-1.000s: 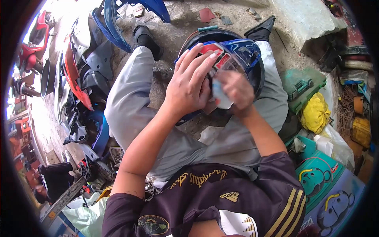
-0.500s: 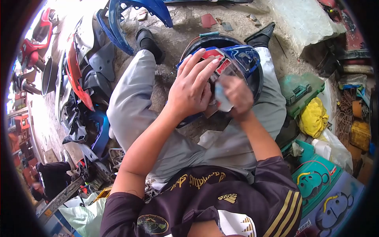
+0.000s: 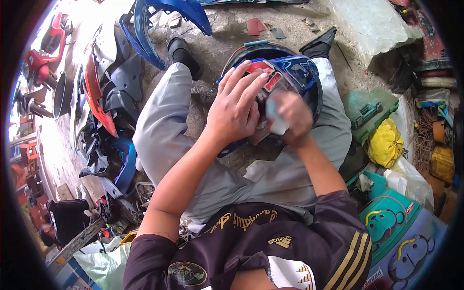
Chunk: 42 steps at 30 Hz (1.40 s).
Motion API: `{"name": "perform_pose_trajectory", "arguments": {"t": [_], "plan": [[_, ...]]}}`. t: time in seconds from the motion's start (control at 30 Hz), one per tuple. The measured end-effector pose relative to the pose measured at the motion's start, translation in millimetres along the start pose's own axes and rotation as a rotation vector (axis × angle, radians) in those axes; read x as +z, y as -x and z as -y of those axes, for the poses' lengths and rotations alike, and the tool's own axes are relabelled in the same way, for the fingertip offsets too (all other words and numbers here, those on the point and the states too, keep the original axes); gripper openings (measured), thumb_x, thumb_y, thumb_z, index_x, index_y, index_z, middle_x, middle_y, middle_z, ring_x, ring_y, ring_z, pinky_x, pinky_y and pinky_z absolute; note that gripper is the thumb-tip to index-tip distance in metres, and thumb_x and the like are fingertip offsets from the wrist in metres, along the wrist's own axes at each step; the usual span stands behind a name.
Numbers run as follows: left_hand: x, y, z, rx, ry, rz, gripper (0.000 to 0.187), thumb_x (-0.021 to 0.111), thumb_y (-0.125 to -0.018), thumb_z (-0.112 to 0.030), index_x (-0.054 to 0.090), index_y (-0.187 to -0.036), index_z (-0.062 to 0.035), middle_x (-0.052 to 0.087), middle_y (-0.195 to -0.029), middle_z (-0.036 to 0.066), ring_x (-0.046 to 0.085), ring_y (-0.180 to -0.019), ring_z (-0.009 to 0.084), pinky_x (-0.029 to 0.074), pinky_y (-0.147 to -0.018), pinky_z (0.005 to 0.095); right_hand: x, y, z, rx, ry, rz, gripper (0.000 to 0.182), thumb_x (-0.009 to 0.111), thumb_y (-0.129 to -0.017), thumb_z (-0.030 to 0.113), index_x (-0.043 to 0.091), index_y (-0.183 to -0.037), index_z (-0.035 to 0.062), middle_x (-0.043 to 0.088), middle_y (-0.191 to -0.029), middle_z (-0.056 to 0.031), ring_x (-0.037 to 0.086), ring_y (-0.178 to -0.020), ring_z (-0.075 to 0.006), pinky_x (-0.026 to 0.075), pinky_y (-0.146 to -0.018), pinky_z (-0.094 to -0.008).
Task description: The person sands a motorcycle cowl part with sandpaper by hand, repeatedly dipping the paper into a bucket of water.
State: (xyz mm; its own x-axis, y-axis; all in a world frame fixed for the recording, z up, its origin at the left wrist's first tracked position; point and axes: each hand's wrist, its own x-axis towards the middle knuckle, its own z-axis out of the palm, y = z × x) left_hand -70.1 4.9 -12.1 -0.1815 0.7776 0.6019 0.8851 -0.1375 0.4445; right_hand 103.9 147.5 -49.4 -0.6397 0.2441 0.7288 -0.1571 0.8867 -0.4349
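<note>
A glossy blue panel [image 3: 303, 72] with a red, white and black decal [image 3: 271, 81] rests over a black bucket [image 3: 317, 102] between my legs. Across the panel's left part lies my left hand [image 3: 233, 110], palm down, its fingers stretched out over the decal's edge. My right hand [image 3: 296, 117], smeared by motion, is closed around a pale blue and white flat piece [image 3: 277, 122] just right of the left thumb. What that piece is made of cannot be made out. It is close to the panel's near side, where the hands hide part of the surface.
Blue fairing parts [image 3: 142, 31] and a red-orange one [image 3: 93, 96] lie to the left. Sandpaper pieces [image 3: 255, 26] are on the floor ahead. Right of my leg are a green case [image 3: 369, 113], a yellow bag [image 3: 385, 137] and a teal box [image 3: 386, 222]. Another person's dark clothing [image 3: 67, 220] shows at lower left.
My right hand and the pale piece have shifted slightly to the right, still blurred. The left hand stays spread on the panel, almost unmoved.
</note>
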Motion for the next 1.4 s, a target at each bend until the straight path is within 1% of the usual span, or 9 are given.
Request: {"name": "perform_pose_trajectory", "arguments": {"t": [0.1,0.23,0.33,0.5,0.83,0.93,1.1,1.17,1.4], "plan": [[1,1,-4,-0.023,0.002,-0.022,0.083,0.066,-0.08,-0.002,0.046,-0.161,-0.0097,0.061,-0.153,0.016,0.049,-0.151,0.0439,0.035,-0.127,0.0594,1,-10,-21,0.17,0.083,-0.141,0.009,0.068,-0.093,0.009,0.068,-0.097,0.0,0.078,-0.117,-0.0199,0.076,-0.11,-0.0396,0.06,-0.097,-0.0493],[1,0,0,-0.009,0.023,-0.019,0.084,0.066,-0.08,-0.002,0.046,-0.161,-0.0098,0.061,-0.153,0.016,0.049,-0.151,0.044,0.035,-0.127,0.0593,-4,1,-4,-0.099,0.034,0.031,0.03,0.082,-0.088,0.012,0.065,-0.109,0.0017,0.077,-0.11,-0.0184,0.076,-0.104,-0.0425,0.062,-0.092,-0.0485],[1,-2,-3,-0.022,0.014,-0.025,0.084,0.066,-0.08,-0.002,0.047,-0.161,-0.0099,0.062,-0.151,0.016,0.049,-0.151,0.0442,0.036,-0.126,0.0594,-8,-2,-32,0.153,0.139,-0.137,0.024,0.08,-0.09,0.008,0.064,-0.107,0.002,0.077,-0.111,-0.0189,0.076,-0.104,-0.0418,0.063,-0.09,-0.0489],[-2,2,1,0.004,0.0,0.003,0.078,0.065,-0.081,-0.003,0.048,-0.157,-0.0042,0.063,-0.148,0.024,0.048,-0.151,0.0489,0.036,-0.125,0.0629,-7,6,-8,-0.049,0.039,-0.016,0.031,0.083,-0.089,0.015,0.063,-0.11,0.005,0.078,-0.115,-0.0183,0.076,-0.105,-0.0403,0.063,-0.091,-0.0486],[3,-1,-1,-0.015,0.001,-0.024,0.082,0.066,-0.08,-0.002,0.048,-0.16,-0.0098,0.063,-0.15,0.016,0.049,-0.15,0.045,0.036,-0.125,0.0612,-8,10,-27,0.143,0.143,-0.125,0.02,0.078,-0.088,0.013,0.066,-0.099,0.0018,0.078,-0.117,-0.0201,0.076,-0.109,-0.0411,0.062,-0.093,-0.0509],[1,0,-1,-0.011,0.001,-0.017,0.081,0.066,-0.081,-0.003,0.049,-0.159,-0.01,0.064,-0.149,0.016,0.05,-0.15,0.045,0.036,-0.125,0.0611,-2,18,1,-0.021,0.002,-0.005,0.023,0.079,-0.088,0.013,0.065,-0.103,0.0022,0.078,-0.116,-0.0199,0.076,-0.108,-0.0419,0.063,-0.092,-0.0504],[4,0,-1,-0.015,0.002,-0.028,0.081,0.066,-0.08,-0.003,0.049,-0.159,-0.0099,0.064,-0.149,0.016,0.05,-0.15,0.0449,0.036,-0.125,0.061,-8,8,-21,0.186,0.124,-0.126,0.014,0.075,-0.09,0.011,0.065,-0.093,0.0015,0.078,-0.119,-0.0209,0.077,-0.11,-0.0404,0.063,-0.094,-0.0505],[2,-2,1,-0.004,-0.006,-0.02,0.079,0.066,-0.081,-0.003,0.049,-0.158,-0.0083,0.064,-0.148,0.018,0.05,-0.15,0.0461,0.036,-0.125,0.0615,-7,9,0,-0.007,0.02,-0.002,0.018,0.078,-0.09,0.012,0.065,-0.099,0.0019,0.078,-0.117,-0.0207,0.077,-0.107,-0.0417,0.063,-0.092,-0.0507],[1,0,1,0.018,-0.02,-0.008,0.076,0.066,-0.083,-0.003,0.048,-0.157,-0.0046,0.063,-0.147,0.024,0.05,-0.15,0.0487,0.038,-0.124,0.0624,-6,12,-9,0.066,0.097,-0.038,0.017,0.076,-0.091,0.012,0.065,-0.096,0.0004,0.077,-0.121,-0.022,0.076,-0.11,-0.0424,0.062,-0.094,-0.0504]]}}
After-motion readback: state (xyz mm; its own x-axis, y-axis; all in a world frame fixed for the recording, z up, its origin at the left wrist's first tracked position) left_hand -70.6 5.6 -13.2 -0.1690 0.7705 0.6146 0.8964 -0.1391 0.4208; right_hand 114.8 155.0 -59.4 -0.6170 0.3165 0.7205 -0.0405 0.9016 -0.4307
